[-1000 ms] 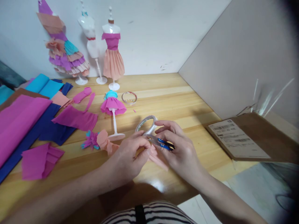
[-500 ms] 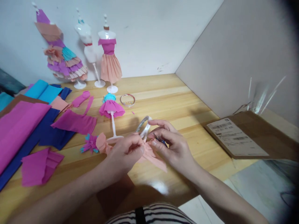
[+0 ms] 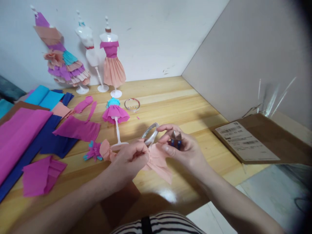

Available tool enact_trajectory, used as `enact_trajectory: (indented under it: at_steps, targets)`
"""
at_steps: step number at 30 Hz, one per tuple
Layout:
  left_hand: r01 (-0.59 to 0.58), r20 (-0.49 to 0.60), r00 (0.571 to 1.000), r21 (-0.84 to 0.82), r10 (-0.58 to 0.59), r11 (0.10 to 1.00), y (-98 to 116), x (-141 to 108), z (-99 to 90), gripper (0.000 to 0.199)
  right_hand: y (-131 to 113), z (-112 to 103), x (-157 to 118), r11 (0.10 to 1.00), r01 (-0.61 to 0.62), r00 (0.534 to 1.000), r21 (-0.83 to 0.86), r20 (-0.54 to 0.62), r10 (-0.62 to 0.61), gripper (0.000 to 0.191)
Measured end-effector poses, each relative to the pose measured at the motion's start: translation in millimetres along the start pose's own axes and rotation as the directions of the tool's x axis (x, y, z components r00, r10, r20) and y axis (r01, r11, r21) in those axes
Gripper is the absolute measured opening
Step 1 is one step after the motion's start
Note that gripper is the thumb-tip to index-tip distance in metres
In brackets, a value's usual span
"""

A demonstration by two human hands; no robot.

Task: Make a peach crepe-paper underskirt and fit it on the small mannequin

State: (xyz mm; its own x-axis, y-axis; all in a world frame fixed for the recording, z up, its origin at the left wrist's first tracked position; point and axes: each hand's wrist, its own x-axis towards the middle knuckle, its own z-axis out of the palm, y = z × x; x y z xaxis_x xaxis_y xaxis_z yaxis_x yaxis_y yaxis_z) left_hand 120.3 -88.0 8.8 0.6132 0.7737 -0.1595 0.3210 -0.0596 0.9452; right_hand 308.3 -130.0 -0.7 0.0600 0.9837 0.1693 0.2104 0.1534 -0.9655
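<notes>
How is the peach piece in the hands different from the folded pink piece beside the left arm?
The peach piece is pale orangey pink; the folded pink piece is bright magenta. The peach piece is pinched in the left hand and flares out, while the folded pink piece lies on the table. Both look thin and bendy.

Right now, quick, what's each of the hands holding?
Left hand: closed, pinching the peach paper.
Right hand: closed, holding the blue-handled snips.
</notes>
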Motion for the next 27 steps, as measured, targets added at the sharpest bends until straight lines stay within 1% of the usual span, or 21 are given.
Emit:
enact_trajectory:
  at_steps: [2, 4, 6, 9, 11, 12, 13, 14, 15, 16, 18, 20, 22, 25, 27]
  targets:
    - [0.01, 0.002, 1.0, -0.002, -0.01, 1.0, -1.1, 0.5, -0.5, 0.018, 0.1, -3.7, -0.4, 0.99, -0.066, 0.997, 0.126, 0.033, 0.063, 0.012]
    - [0.029, -0.008, 1.0, -0.012, -0.029, 1.0, -1.8, 0.9, -0.8, 0.019, 1.1, -6.8, 0.6, 0.957, -0.13, 0.992, 0.26, 0.043, 0.123, 0.013]
    - [0.042, -0.001, 0.999, -0.04, -0.042, 0.998, -1.7, 0.6, -1.0, 0.019, 2.7, -10.0, 4.6, 0.891, -0.217, 0.975, 0.399, 0.048, 0.216, 0.012]
    - [0.076, 0.044, 0.996, -0.071, -0.073, 0.995, -0.3, -1.4, -1.6, 0.021, 7.6, -17.2, 15.6, 0.76, -0.36, 0.924, 0.542, 0.095, 0.37, 0.015]
    - [0.087, 0.064, 0.995, -0.089, -0.081, 0.992, 0.5, -3.9, -1.7, 0.022, 12.4, -23.8, 22.3, 0.716, -0.385, 0.901, 0.583, 0.069, 0.428, 0.018]
    - [0.085, 0.062, 0.995, -0.102, -0.079, 0.991, 0.4, -5.4, -1.6, 0.022, 14.7, -27.1, 24.2, 0.724, -0.372, 0.901, 0.582, 0.038, 0.432, 0.019]
    - [0.082, 0.058, 0.995, -0.114, -0.076, 0.99, 0.2, -6.9, -1.3, 0.022, 16.3, -30.1, 24.8, 0.753, -0.351, 0.908, 0.556, 0.007, 0.418, 0.019]
    - [0.08, 0.049, 0.996, -0.118, -0.074, 0.99, -0.2, -8.4, -1.0, 0.022, 17.0, -32.2, 23.9, 0.798, -0.329, 0.922, 0.505, -0.012, 0.388, 0.019]
    - [0.081, 0.037, 0.996, -0.112, -0.078, 0.99, -0.5, -9.8, -0.6, 0.022, 16.6, -33.4, 21.8, 0.849, -0.314, 0.937, 0.425, -0.006, 0.349, 0.02]
    - [0.085, 0.03, 0.996, -0.103, -0.082, 0.991, -0.6, -10.9, -0.3, 0.021, 15.1, -33.2, 18.9, 0.892, -0.308, 0.948, 0.331, 0.028, 0.317, 0.022]
    - [0.087, 0.039, 0.996, -0.096, -0.084, 0.992, 0.4, -12.3, 0.1, 0.021, 9.7, -29.1, 12.2, 0.938, -0.29, 0.956, 0.191, 0.112, 0.273, 0.025]
    - [0.077, 0.069, 0.995, -0.114, -0.069, 0.99, 2.8, -12.9, 0.2, 0.02, 3.3, -21.4, 6.3, 0.948, -0.284, 0.949, 0.146, 0.185, 0.256, 0.028]
    - [0.07, 0.085, 0.995, -0.128, -0.059, 0.989, 5.5, -13.0, 0.3, 0.02, -2.2, -13.4, 1.7, 0.946, -0.296, 0.943, 0.136, 0.201, 0.266, 0.031]
    - [0.072, 0.061, 0.996, -0.104, -0.066, 0.992, 7.6, -13.1, 0.8, 0.02, -9.6, -6.2, -4.7, 0.956, -0.279, 0.956, 0.088, 0.117, 0.268, 0.033]
    - [0.054, 0.052, 0.997, -0.097, -0.049, 0.994, 7.3, -13.0, 1.5, 0.02, -15.3, -4.8, -9.3, 0.97, -0.241, 0.967, 0.025, 0.091, 0.238, 0.029]
